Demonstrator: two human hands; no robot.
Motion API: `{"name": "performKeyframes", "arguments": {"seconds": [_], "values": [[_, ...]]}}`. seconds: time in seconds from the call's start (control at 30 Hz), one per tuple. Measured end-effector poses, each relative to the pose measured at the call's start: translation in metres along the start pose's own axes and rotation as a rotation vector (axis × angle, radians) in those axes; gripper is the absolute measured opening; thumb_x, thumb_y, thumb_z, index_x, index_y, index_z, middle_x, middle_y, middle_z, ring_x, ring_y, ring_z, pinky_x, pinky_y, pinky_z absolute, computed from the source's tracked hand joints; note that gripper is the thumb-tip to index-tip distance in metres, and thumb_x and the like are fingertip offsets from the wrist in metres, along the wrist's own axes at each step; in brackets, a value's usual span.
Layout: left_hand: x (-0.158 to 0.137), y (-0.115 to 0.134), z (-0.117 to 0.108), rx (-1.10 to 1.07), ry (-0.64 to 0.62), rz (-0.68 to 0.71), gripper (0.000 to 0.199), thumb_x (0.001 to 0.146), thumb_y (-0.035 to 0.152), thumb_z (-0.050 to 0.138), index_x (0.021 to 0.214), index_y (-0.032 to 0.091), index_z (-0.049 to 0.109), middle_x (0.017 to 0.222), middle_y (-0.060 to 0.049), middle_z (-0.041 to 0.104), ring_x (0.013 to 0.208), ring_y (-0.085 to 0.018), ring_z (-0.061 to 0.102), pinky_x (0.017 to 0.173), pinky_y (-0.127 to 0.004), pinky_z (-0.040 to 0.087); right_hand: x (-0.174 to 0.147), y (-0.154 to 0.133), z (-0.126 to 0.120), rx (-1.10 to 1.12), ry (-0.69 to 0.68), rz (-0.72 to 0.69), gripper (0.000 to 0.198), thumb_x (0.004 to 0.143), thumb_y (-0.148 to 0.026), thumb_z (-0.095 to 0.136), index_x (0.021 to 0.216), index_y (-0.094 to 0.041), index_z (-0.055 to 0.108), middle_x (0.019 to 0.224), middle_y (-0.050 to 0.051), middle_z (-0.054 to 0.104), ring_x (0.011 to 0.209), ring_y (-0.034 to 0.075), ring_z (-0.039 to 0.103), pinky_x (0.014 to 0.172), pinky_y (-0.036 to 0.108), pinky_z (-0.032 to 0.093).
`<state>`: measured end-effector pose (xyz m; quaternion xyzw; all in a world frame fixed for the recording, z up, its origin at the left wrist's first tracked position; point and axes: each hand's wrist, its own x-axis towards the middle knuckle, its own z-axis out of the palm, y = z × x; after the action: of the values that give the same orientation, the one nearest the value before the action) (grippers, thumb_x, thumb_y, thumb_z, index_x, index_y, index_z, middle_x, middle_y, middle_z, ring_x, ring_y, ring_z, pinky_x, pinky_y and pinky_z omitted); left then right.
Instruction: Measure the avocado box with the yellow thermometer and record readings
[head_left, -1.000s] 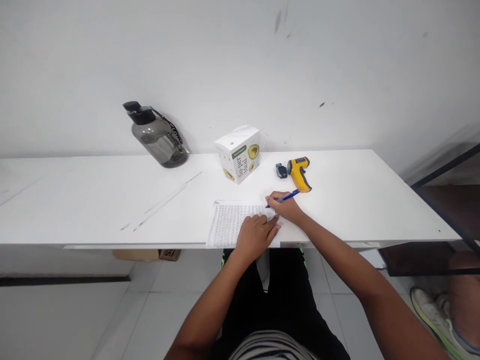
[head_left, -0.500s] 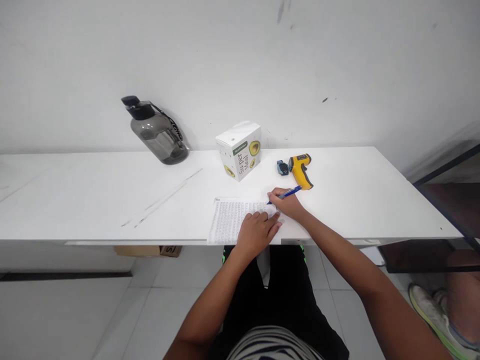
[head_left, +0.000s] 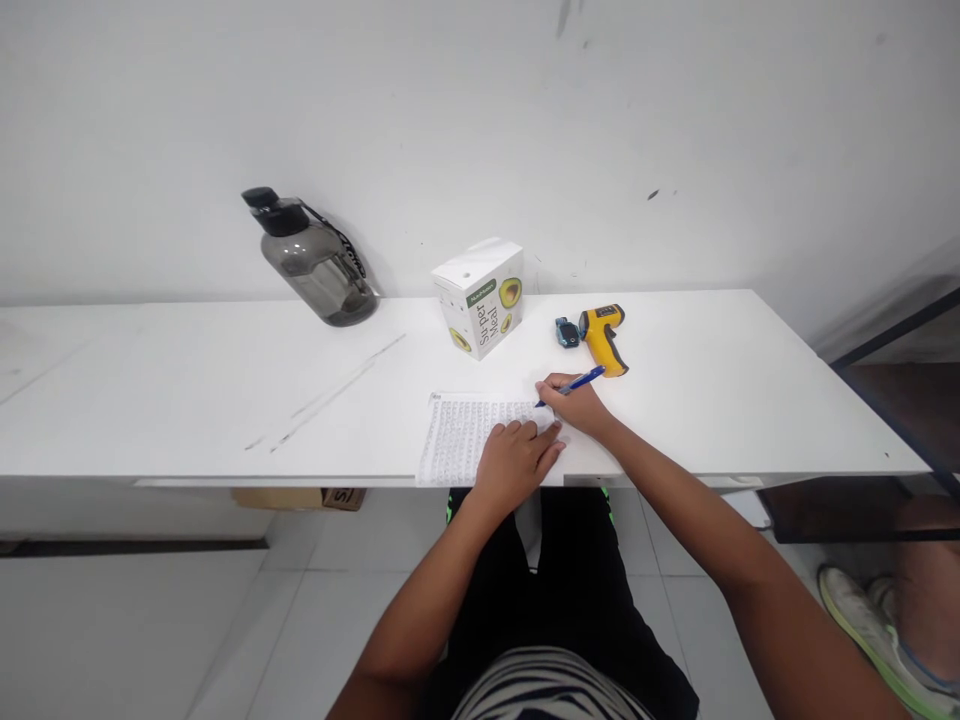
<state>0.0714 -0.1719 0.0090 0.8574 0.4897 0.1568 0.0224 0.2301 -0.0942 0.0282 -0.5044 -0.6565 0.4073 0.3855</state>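
A blue pen (head_left: 583, 380) is gripped in my right hand (head_left: 571, 402), its tip at the upper right part of a sheet of paper (head_left: 454, 435). Rows of small handwriting cover the sheet, which reaches the table's front edge. My left hand (head_left: 516, 460) lies on the paper with its fingers stretched out, the index finger pointing toward the right hand. Just beyond the right hand lies a yellow and black infrared thermometer (head_left: 602, 340). A dark wristwatch (head_left: 568, 333) with a bluish strap sits against its left side.
A white carton (head_left: 480, 300) with avocado pictures stands behind the paper. Farther left, a grey water bottle (head_left: 319, 265) stands near the wall. Below the white table (head_left: 187, 400) is a cardboard box (head_left: 300, 498). Another person's shoe (head_left: 862, 620) shows at lower right.
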Motion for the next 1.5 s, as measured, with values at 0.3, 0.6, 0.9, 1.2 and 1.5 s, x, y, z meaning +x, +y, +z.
{"name": "performKeyframes", "arguments": {"seconds": [0.3,0.6,0.9,1.2,1.5], "values": [[0.000,0.000,0.000,0.004,-0.015,-0.004,0.045,0.107,0.046,0.043,0.138,0.027,0.069,0.093,-0.008,0.073,0.090,-0.025,0.065,0.075,-0.039,0.040,-0.001,-0.001,-0.001,-0.018,0.008,-0.004,0.033,0.082,-0.047,0.057,0.059,-0.024,0.050,0.060,-0.001,0.055,0.065,0.017,0.052,0.065,0.032,0.044],[0.001,0.001,-0.002,0.010,-0.042,-0.016,0.045,0.108,0.047,0.042,0.139,0.027,0.068,0.094,-0.007,0.073,0.092,-0.024,0.065,0.075,-0.039,0.040,-0.001,-0.001,0.000,0.009,0.003,-0.004,0.033,0.080,-0.048,0.057,0.059,-0.024,0.050,0.060,-0.001,0.055,0.065,0.017,0.052,0.065,0.032,0.042],[0.001,0.001,-0.002,0.012,-0.039,-0.016,0.045,0.107,0.047,0.043,0.139,0.028,0.069,0.095,-0.008,0.073,0.093,-0.025,0.066,0.075,-0.039,0.039,-0.002,-0.002,0.000,0.000,0.040,-0.006,0.036,0.081,-0.047,0.055,0.056,-0.025,0.040,0.057,-0.003,0.046,0.062,0.016,0.046,0.063,0.032,0.037],[0.001,0.002,-0.003,-0.002,-0.032,-0.017,0.044,0.107,0.047,0.045,0.138,0.027,0.069,0.093,-0.008,0.072,0.091,-0.025,0.065,0.075,-0.039,0.039,0.000,0.002,-0.002,-0.023,0.019,-0.001,0.037,0.081,-0.048,0.056,0.056,-0.024,0.044,0.057,-0.002,0.049,0.063,0.017,0.049,0.062,0.031,0.040],[0.001,0.002,-0.003,-0.005,-0.044,-0.029,0.043,0.108,0.045,0.044,0.138,0.029,0.069,0.094,-0.007,0.073,0.091,-0.024,0.065,0.076,-0.039,0.039,0.001,0.013,0.001,-0.138,0.202,-0.150,0.034,0.090,-0.055,0.062,0.094,-0.023,0.071,0.089,0.005,0.075,0.081,0.023,0.067,0.081,0.036,0.053]]}}
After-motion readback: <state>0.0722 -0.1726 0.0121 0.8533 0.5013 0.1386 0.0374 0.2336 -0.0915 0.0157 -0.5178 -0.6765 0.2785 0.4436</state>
